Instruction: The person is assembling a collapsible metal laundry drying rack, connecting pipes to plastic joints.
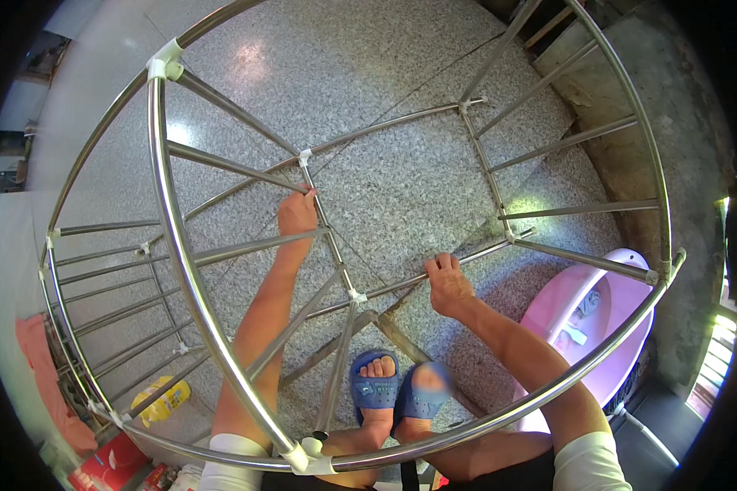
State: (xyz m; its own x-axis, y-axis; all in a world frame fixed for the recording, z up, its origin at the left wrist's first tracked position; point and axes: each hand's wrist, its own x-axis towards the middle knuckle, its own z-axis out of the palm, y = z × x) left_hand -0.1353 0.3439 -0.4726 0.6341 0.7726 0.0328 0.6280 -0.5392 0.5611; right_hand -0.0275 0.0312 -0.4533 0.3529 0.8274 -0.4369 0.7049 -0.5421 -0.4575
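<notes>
I look down through a shiny steel tube rack with white plastic joints. My left hand is closed around one of its inner tubes near a white joint. My right hand grips a lower crossbar of the same rack, close to another white joint. Both forearms reach in from below, between the bars. My feet in blue slippers stand on the speckled stone floor under the rack.
A pink plastic tub sits at the right, behind the rack's rim. A yellow bottle lies at the lower left, with red packaging and a pink cloth near it. A rough concrete wall runs along the right.
</notes>
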